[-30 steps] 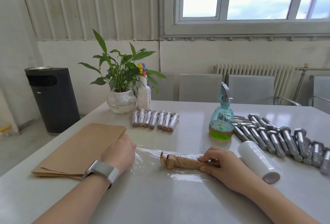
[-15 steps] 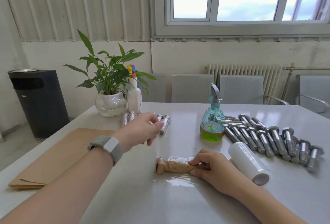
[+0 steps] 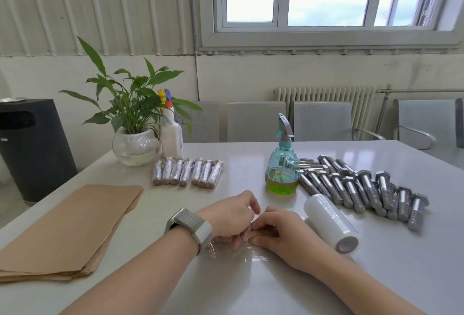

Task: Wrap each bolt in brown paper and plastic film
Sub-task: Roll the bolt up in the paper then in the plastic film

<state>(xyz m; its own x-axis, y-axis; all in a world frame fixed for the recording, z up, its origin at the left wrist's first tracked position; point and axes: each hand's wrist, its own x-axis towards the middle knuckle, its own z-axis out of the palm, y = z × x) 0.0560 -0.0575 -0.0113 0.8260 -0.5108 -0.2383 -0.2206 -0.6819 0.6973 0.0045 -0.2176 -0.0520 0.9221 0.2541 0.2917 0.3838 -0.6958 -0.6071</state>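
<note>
A bolt wrapped in brown paper lies on a sheet of clear plastic film near the table's front, mostly hidden by my hands. My left hand, with a watch on the wrist, grips its left end with curled fingers. My right hand grips the right part. The roll of film lies just to the right. Several bare steel bolts lie further right. Several finished wrapped bolts lie in a row at the back. A stack of brown paper sheets lies on the left.
A teal spray bottle with green liquid stands behind my hands. A potted plant and a white spray bottle stand at the back left. A black bin is off the table's left; grey chairs stand behind the table.
My left hand lifted from the film on the left, swung up over the table, then came down onto the paper-wrapped bolt's left end. My right hand stayed on the bolt.
</note>
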